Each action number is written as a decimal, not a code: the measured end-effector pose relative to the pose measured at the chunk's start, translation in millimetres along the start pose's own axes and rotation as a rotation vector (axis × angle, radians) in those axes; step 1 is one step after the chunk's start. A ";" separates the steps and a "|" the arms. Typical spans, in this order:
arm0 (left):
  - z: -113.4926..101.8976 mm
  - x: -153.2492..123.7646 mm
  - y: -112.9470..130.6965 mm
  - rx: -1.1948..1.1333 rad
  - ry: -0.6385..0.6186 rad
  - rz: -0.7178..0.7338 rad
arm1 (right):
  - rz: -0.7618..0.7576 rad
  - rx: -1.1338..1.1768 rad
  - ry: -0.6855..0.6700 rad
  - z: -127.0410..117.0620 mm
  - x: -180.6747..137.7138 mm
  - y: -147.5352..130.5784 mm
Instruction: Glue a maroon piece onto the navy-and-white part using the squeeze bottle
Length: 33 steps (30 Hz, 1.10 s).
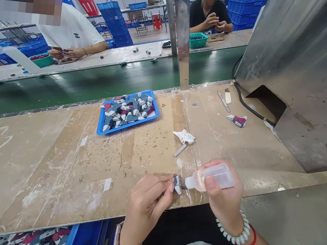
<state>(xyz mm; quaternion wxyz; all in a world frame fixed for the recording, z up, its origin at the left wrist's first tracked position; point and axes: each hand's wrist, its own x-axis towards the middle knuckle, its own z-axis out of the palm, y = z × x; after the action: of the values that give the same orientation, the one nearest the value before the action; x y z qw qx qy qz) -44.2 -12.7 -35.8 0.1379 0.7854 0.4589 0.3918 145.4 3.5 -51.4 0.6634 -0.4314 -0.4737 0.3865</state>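
I'm seeing both hands bare, left hand (pixel 147 202) and right hand (pixel 225 199). The right wrist is wearing a white beaded bracelet (pixel 238 234) beside a thin red cord (pixel 250 242); the left wrist is showing a pale pink band (pixel 117 238).

You see a blue tray (pixel 102 129) of grey, white and red pieces (pixel 128 109), a clear bottle (pixel 214 176) and a tan table (pixel 47 157).

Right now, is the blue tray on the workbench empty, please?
No, the blue tray is heaped with small grey, white and red pieces.
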 end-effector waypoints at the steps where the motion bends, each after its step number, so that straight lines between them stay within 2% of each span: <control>1: 0.1 0.1 -0.2 -0.007 -0.003 -0.009 | -0.005 -0.006 -0.016 0.1 -0.1 0.6; 6: 0.5 1.7 -0.7 -0.023 0.001 -0.072 | -0.041 -0.029 -0.050 -0.7 -2.0 3.2; 18: 1.2 2.9 -1.9 -0.096 0.017 -0.129 | -0.280 -0.150 -0.100 -1.5 -6.1 -0.5; 26: -0.3 0.4 -1.4 -0.107 -0.003 -0.124 | -0.646 -0.362 -0.133 2.8 -3.6 -22.1; 28: 0.0 -0.6 -2.5 -0.104 -0.004 -0.114 | -0.611 -0.292 -0.092 1.9 -8.4 -23.6; 29: 0.2 -0.9 -3.0 -0.103 -0.007 -0.108 | -0.542 -0.224 -0.035 0.9 -10.4 -23.6; 31: 0.4 -0.9 -3.8 -0.098 -0.012 -0.091 | -0.318 -0.049 0.112 -3.4 -10.9 -22.4; 33: 0.3 0.0 -4.2 -0.095 -0.011 -0.062 | -0.031 0.136 0.207 -11.4 -5.8 -21.0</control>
<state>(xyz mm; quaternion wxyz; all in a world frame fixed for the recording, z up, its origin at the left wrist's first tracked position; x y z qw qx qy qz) -46.6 -10.4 -38.4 0.1897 0.7657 0.4630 0.4043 157.0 -11.2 -35.4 0.7423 -0.4157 -0.3819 0.3610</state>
